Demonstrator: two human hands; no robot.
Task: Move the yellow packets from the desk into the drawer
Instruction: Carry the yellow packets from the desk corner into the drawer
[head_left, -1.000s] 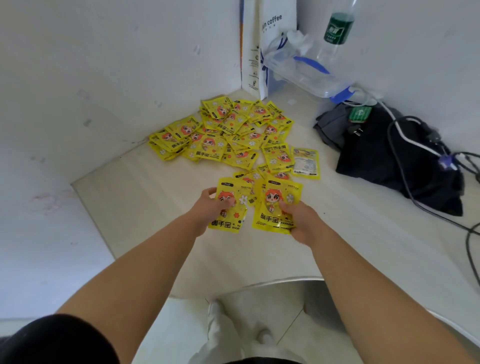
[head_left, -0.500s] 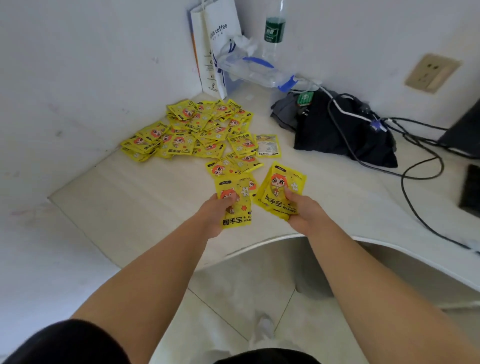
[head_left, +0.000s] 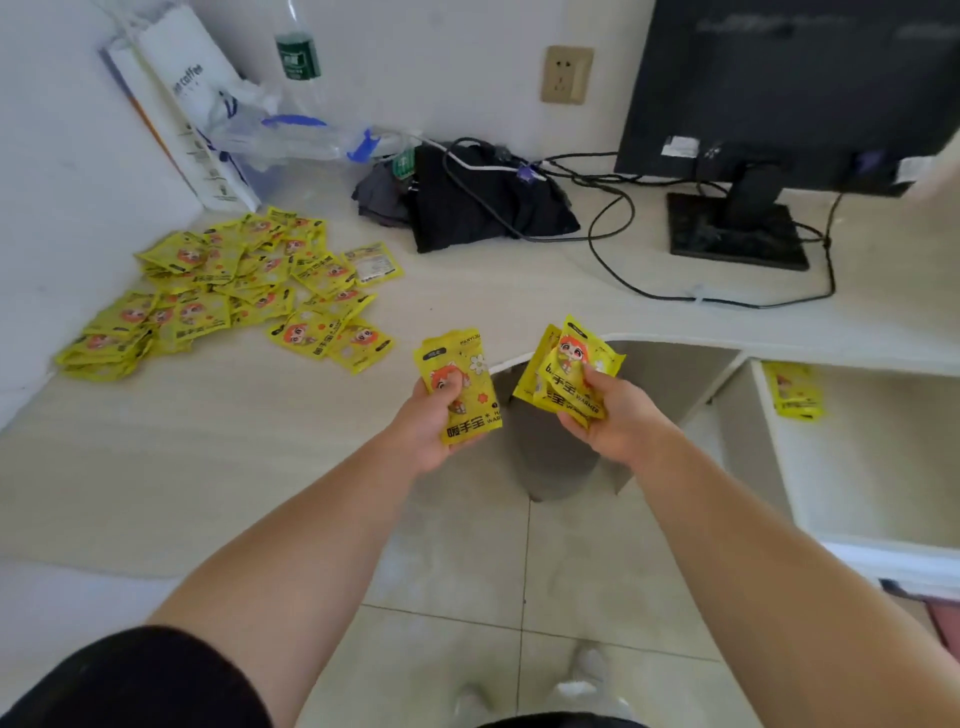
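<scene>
A heap of several yellow packets (head_left: 223, 296) with a cartoon face lies at the desk's left back corner. My left hand (head_left: 431, 423) is shut on a small stack of yellow packets (head_left: 460, 382) at the desk's front edge. My right hand (head_left: 610, 415) grips a second bunch of packets (head_left: 569, 371) beyond the desk edge, above the floor. To the right, the open white drawer (head_left: 883, 467) holds a few yellow packets (head_left: 795, 389) at its back left corner.
On the desk (head_left: 208, 441) stand a black monitor (head_left: 779, 93) on its base, loose black cables (head_left: 623, 228), a black cloth bundle (head_left: 483, 202), a clear plastic box (head_left: 291, 140), a bottle (head_left: 298, 52) and a paper bag (head_left: 182, 104). Tiled floor (head_left: 467, 571) lies below.
Both hands have lifted their packets off the heap and carried them right, past the desk's front edge. The view has swung right, bringing the monitor and the open drawer into sight.
</scene>
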